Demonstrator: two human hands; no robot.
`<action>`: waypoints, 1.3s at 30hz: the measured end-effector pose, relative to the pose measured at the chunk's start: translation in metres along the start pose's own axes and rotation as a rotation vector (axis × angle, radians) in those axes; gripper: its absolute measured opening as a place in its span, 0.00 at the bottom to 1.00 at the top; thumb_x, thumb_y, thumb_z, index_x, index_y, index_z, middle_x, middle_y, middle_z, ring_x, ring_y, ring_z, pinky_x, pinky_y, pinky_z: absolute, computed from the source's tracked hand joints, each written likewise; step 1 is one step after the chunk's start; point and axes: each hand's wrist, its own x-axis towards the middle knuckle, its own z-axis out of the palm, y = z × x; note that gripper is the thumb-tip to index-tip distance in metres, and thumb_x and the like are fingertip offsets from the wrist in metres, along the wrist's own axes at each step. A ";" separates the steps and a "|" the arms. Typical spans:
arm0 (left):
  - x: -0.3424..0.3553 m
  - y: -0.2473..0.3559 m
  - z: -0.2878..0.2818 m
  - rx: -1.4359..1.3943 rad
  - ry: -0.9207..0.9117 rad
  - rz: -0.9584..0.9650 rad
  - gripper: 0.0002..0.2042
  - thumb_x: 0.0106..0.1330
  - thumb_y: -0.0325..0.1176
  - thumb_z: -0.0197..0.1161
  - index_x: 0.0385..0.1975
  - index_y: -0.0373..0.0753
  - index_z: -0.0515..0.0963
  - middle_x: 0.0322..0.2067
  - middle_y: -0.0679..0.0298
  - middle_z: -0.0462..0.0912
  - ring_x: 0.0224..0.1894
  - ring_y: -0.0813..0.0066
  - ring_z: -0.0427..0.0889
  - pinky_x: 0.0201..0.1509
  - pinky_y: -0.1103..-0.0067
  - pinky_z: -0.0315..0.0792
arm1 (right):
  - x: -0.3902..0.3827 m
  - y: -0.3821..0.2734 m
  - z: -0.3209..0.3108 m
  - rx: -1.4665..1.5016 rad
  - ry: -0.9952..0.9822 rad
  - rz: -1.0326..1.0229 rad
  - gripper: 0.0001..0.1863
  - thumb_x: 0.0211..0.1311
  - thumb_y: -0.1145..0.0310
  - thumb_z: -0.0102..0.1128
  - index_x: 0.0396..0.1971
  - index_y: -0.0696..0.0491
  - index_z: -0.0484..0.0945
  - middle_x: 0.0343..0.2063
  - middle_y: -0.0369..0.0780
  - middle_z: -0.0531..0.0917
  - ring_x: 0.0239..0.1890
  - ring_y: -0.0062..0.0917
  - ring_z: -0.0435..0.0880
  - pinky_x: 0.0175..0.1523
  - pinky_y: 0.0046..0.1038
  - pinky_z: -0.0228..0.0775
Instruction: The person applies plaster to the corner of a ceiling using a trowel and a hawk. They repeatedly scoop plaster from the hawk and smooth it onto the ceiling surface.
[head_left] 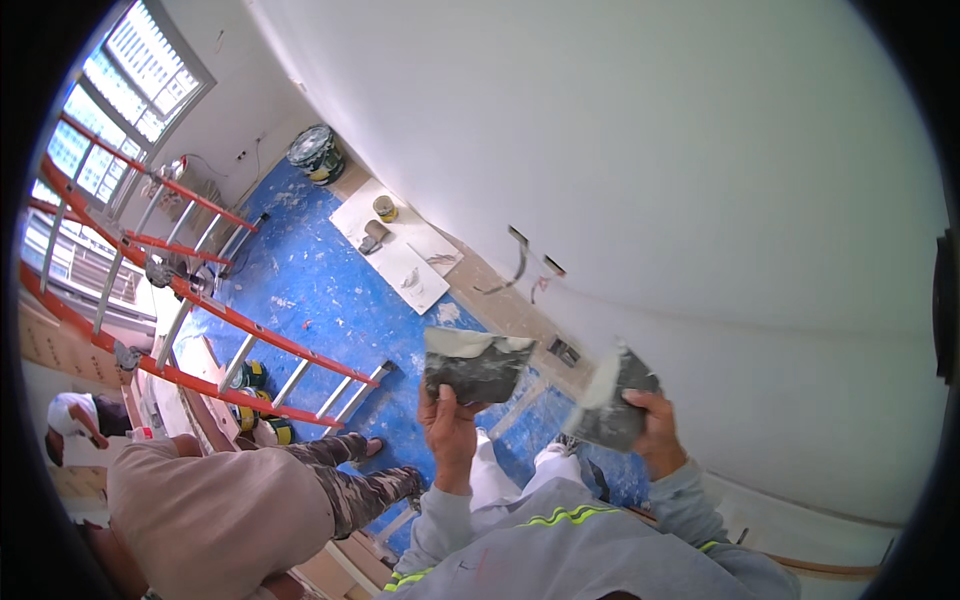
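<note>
My left hand [447, 435] grips a wide dark plastering blade [478, 362] with white plaster along its upper edge, raised in front of my body. To its right my right hand [655, 430] holds a second blade [615, 395], dark and smeared with white plaster, tilted and apart from the first. The white wall [760, 200] rises beside both tools.
Orange ladders [255, 330] stand at left, near two other people [215, 500] [75, 420]. A blue-covered floor [280, 260] holds paint buckets [315, 153] and white boards [385, 265]. Loose wires [505, 282] hang from wall openings.
</note>
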 end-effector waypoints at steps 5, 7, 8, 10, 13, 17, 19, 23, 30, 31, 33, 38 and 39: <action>0.056 0.063 -0.076 0.223 -0.003 0.166 0.18 0.73 0.29 0.54 0.61 0.34 0.69 0.49 0.58 0.81 0.48 0.66 0.83 0.49 0.69 0.81 | 0.093 0.097 0.118 0.000 -0.083 0.053 0.24 0.54 0.83 0.61 0.52 0.55 0.72 0.43 0.39 0.82 0.42 0.30 0.85 0.49 0.34 0.81; 0.071 0.084 -0.095 0.353 -0.025 0.219 0.17 0.73 0.27 0.54 0.60 0.34 0.70 0.48 0.58 0.81 0.47 0.66 0.83 0.50 0.70 0.80 | 0.126 0.118 0.156 -0.043 -0.148 0.130 0.23 0.55 0.83 0.62 0.52 0.55 0.72 0.43 0.39 0.82 0.42 0.29 0.85 0.50 0.34 0.81; 0.076 0.099 -0.095 0.478 -0.035 0.244 0.18 0.68 0.19 0.55 0.58 0.32 0.73 0.49 0.54 0.82 0.47 0.62 0.85 0.51 0.72 0.79 | 0.140 0.128 0.172 -0.088 -0.156 0.165 0.23 0.55 0.82 0.62 0.52 0.55 0.72 0.43 0.39 0.82 0.42 0.29 0.85 0.50 0.34 0.81; 0.096 0.138 -0.099 0.878 -0.267 0.365 0.20 0.63 0.15 0.55 0.56 0.33 0.74 0.51 0.49 0.81 0.48 0.59 0.85 0.51 0.73 0.79 | 0.161 0.135 0.201 -0.146 -0.200 0.236 0.21 0.57 0.82 0.62 0.52 0.57 0.71 0.43 0.41 0.81 0.44 0.29 0.84 0.51 0.33 0.80; 0.124 0.158 -0.114 1.192 -0.431 0.509 0.28 0.51 0.10 0.56 0.54 0.38 0.78 0.52 0.43 0.79 0.49 0.52 0.83 0.49 0.72 0.79 | 0.195 0.157 0.230 -0.136 -0.306 0.210 0.22 0.57 0.82 0.62 0.53 0.58 0.71 0.43 0.41 0.82 0.45 0.30 0.84 0.52 0.33 0.80; 0.161 0.177 -0.132 1.387 -0.396 0.497 0.31 0.47 0.08 0.55 0.54 0.40 0.78 0.51 0.44 0.79 0.48 0.49 0.83 0.46 0.70 0.80 | 0.252 0.181 0.257 -0.103 -0.452 0.352 0.24 0.58 0.81 0.62 0.55 0.58 0.70 0.45 0.43 0.81 0.46 0.29 0.83 0.52 0.32 0.79; 0.186 0.176 -0.145 1.455 -0.370 0.495 0.31 0.47 0.09 0.55 0.55 0.40 0.77 0.51 0.44 0.79 0.48 0.50 0.83 0.46 0.70 0.80 | 0.282 0.191 0.267 -0.108 -0.499 0.361 0.25 0.58 0.81 0.63 0.56 0.57 0.70 0.45 0.43 0.82 0.48 0.29 0.82 0.54 0.34 0.78; 0.243 0.147 -0.181 1.517 -0.206 0.347 0.28 0.52 0.10 0.53 0.55 0.38 0.75 0.44 0.46 0.83 0.45 0.50 0.84 0.43 0.70 0.78 | 0.348 0.196 0.294 0.029 -0.587 0.467 0.30 0.56 0.83 0.63 0.60 0.55 0.68 0.46 0.41 0.82 0.52 0.31 0.80 0.60 0.35 0.73; 0.302 0.021 -0.358 0.402 0.607 -0.128 0.13 0.66 0.23 0.53 0.49 0.30 0.73 0.38 0.56 0.83 0.36 0.65 0.84 0.42 0.73 0.78 | 0.473 0.250 0.261 -0.670 -0.549 0.033 0.15 0.55 0.84 0.64 0.43 0.57 0.81 0.44 0.40 0.83 0.44 0.23 0.82 0.52 0.26 0.74; 0.317 0.010 -0.372 0.223 0.623 -0.160 0.14 0.65 0.23 0.53 0.49 0.29 0.73 0.40 0.56 0.83 0.38 0.65 0.84 0.45 0.73 0.78 | 0.488 0.257 0.255 -0.813 -0.553 0.031 0.13 0.56 0.85 0.61 0.42 0.58 0.81 0.45 0.40 0.83 0.41 0.22 0.83 0.51 0.24 0.74; 0.355 -0.011 -0.385 0.030 0.586 -0.222 0.14 0.65 0.24 0.54 0.50 0.29 0.72 0.43 0.55 0.82 0.42 0.66 0.83 0.51 0.72 0.78 | 0.520 0.282 0.243 -1.012 -0.845 -0.376 0.19 0.51 0.87 0.62 0.45 0.58 0.80 0.42 0.42 0.81 0.42 0.30 0.82 0.49 0.27 0.74; 0.403 -0.061 -0.452 0.027 0.409 -0.201 0.18 0.67 0.26 0.57 0.56 0.31 0.69 0.50 0.55 0.79 0.50 0.66 0.80 0.59 0.71 0.73 | 0.589 0.380 0.185 -1.366 -1.018 -0.741 0.30 0.45 0.84 0.64 0.54 0.54 0.75 0.41 0.46 0.76 0.44 0.42 0.78 0.48 0.34 0.75; 0.412 -0.065 -0.463 0.026 0.374 -0.159 0.19 0.68 0.27 0.57 0.57 0.31 0.68 0.50 0.55 0.79 0.50 0.66 0.80 0.59 0.71 0.73 | 0.605 0.394 0.173 -1.486 -1.000 -0.685 0.30 0.46 0.84 0.62 0.55 0.54 0.74 0.41 0.47 0.75 0.44 0.42 0.77 0.47 0.36 0.75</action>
